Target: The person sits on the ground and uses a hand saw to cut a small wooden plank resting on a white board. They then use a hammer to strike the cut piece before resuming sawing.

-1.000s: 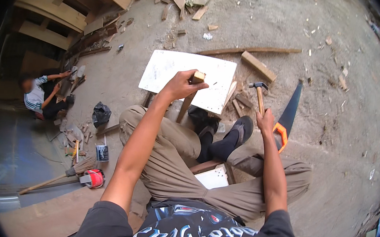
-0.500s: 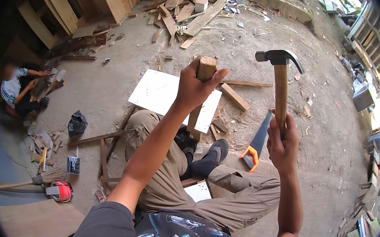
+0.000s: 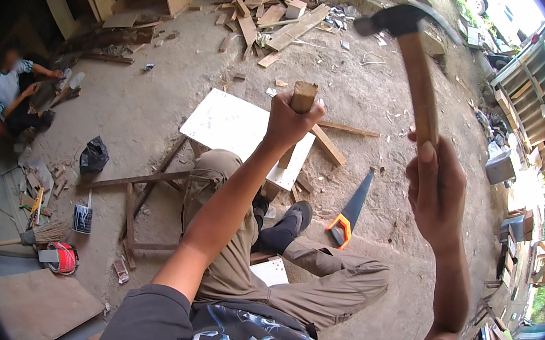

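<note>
Grips stick [image 3: 303,99] in left hand [image 3: 290,120], holds up hammer [image 3: 421,83] in right hand [image 3: 439,194].
At left, clasps stick just below top end, overlapping white board [image 3: 230,126] in view; can't tell contact. Probably stiff, fairly light, rough, not slippery; best gripped well below end face. At right, clasps hammer low on handle, head up; likely hard, head-heavy; best held low and firmly.

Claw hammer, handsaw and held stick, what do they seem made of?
Claw hammer: probably steel head, dark, finish blurred; brown, streaked handle, likely wood. Handsaw: likely metal blade, thin, dark blue, perhaps coated; bright orange-and-black grip, probably plastic. Squared stick: likely bare wood, brown with a rough-looking end.
</note>
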The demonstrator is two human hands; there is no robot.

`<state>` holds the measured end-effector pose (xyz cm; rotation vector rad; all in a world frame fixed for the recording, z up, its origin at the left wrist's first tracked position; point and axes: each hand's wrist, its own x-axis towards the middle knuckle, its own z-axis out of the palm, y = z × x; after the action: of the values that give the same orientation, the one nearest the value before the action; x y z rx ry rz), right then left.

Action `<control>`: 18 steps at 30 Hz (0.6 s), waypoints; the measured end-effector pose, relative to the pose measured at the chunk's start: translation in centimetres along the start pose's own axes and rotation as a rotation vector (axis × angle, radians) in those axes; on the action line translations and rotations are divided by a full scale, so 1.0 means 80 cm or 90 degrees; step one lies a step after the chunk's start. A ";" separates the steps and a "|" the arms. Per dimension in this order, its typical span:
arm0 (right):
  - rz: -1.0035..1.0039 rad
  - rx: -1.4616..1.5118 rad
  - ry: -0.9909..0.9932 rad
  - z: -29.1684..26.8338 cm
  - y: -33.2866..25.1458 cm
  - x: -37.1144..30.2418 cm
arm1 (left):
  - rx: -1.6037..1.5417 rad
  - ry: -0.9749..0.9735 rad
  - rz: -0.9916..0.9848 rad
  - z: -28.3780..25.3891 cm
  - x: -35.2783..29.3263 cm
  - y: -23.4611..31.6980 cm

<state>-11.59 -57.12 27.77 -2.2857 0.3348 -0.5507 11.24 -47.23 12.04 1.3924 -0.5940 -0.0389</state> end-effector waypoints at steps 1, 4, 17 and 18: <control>-0.002 0.005 0.009 0.008 0.005 0.003 | -0.004 0.002 -0.005 0.002 -0.002 0.000; -0.151 -0.156 -0.102 0.021 0.017 0.003 | 0.013 0.011 0.048 -0.001 -0.003 0.002; -0.024 -0.181 -0.098 0.000 -0.005 -0.011 | 0.000 -0.059 0.039 0.002 -0.008 0.009; -0.089 -0.242 -0.170 -0.005 -0.004 -0.011 | 0.001 -0.049 0.051 0.003 -0.007 0.007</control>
<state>-12.52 -56.84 28.01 -2.7272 0.1566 -0.2574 10.46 -47.12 12.40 1.3720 -0.7129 -0.0285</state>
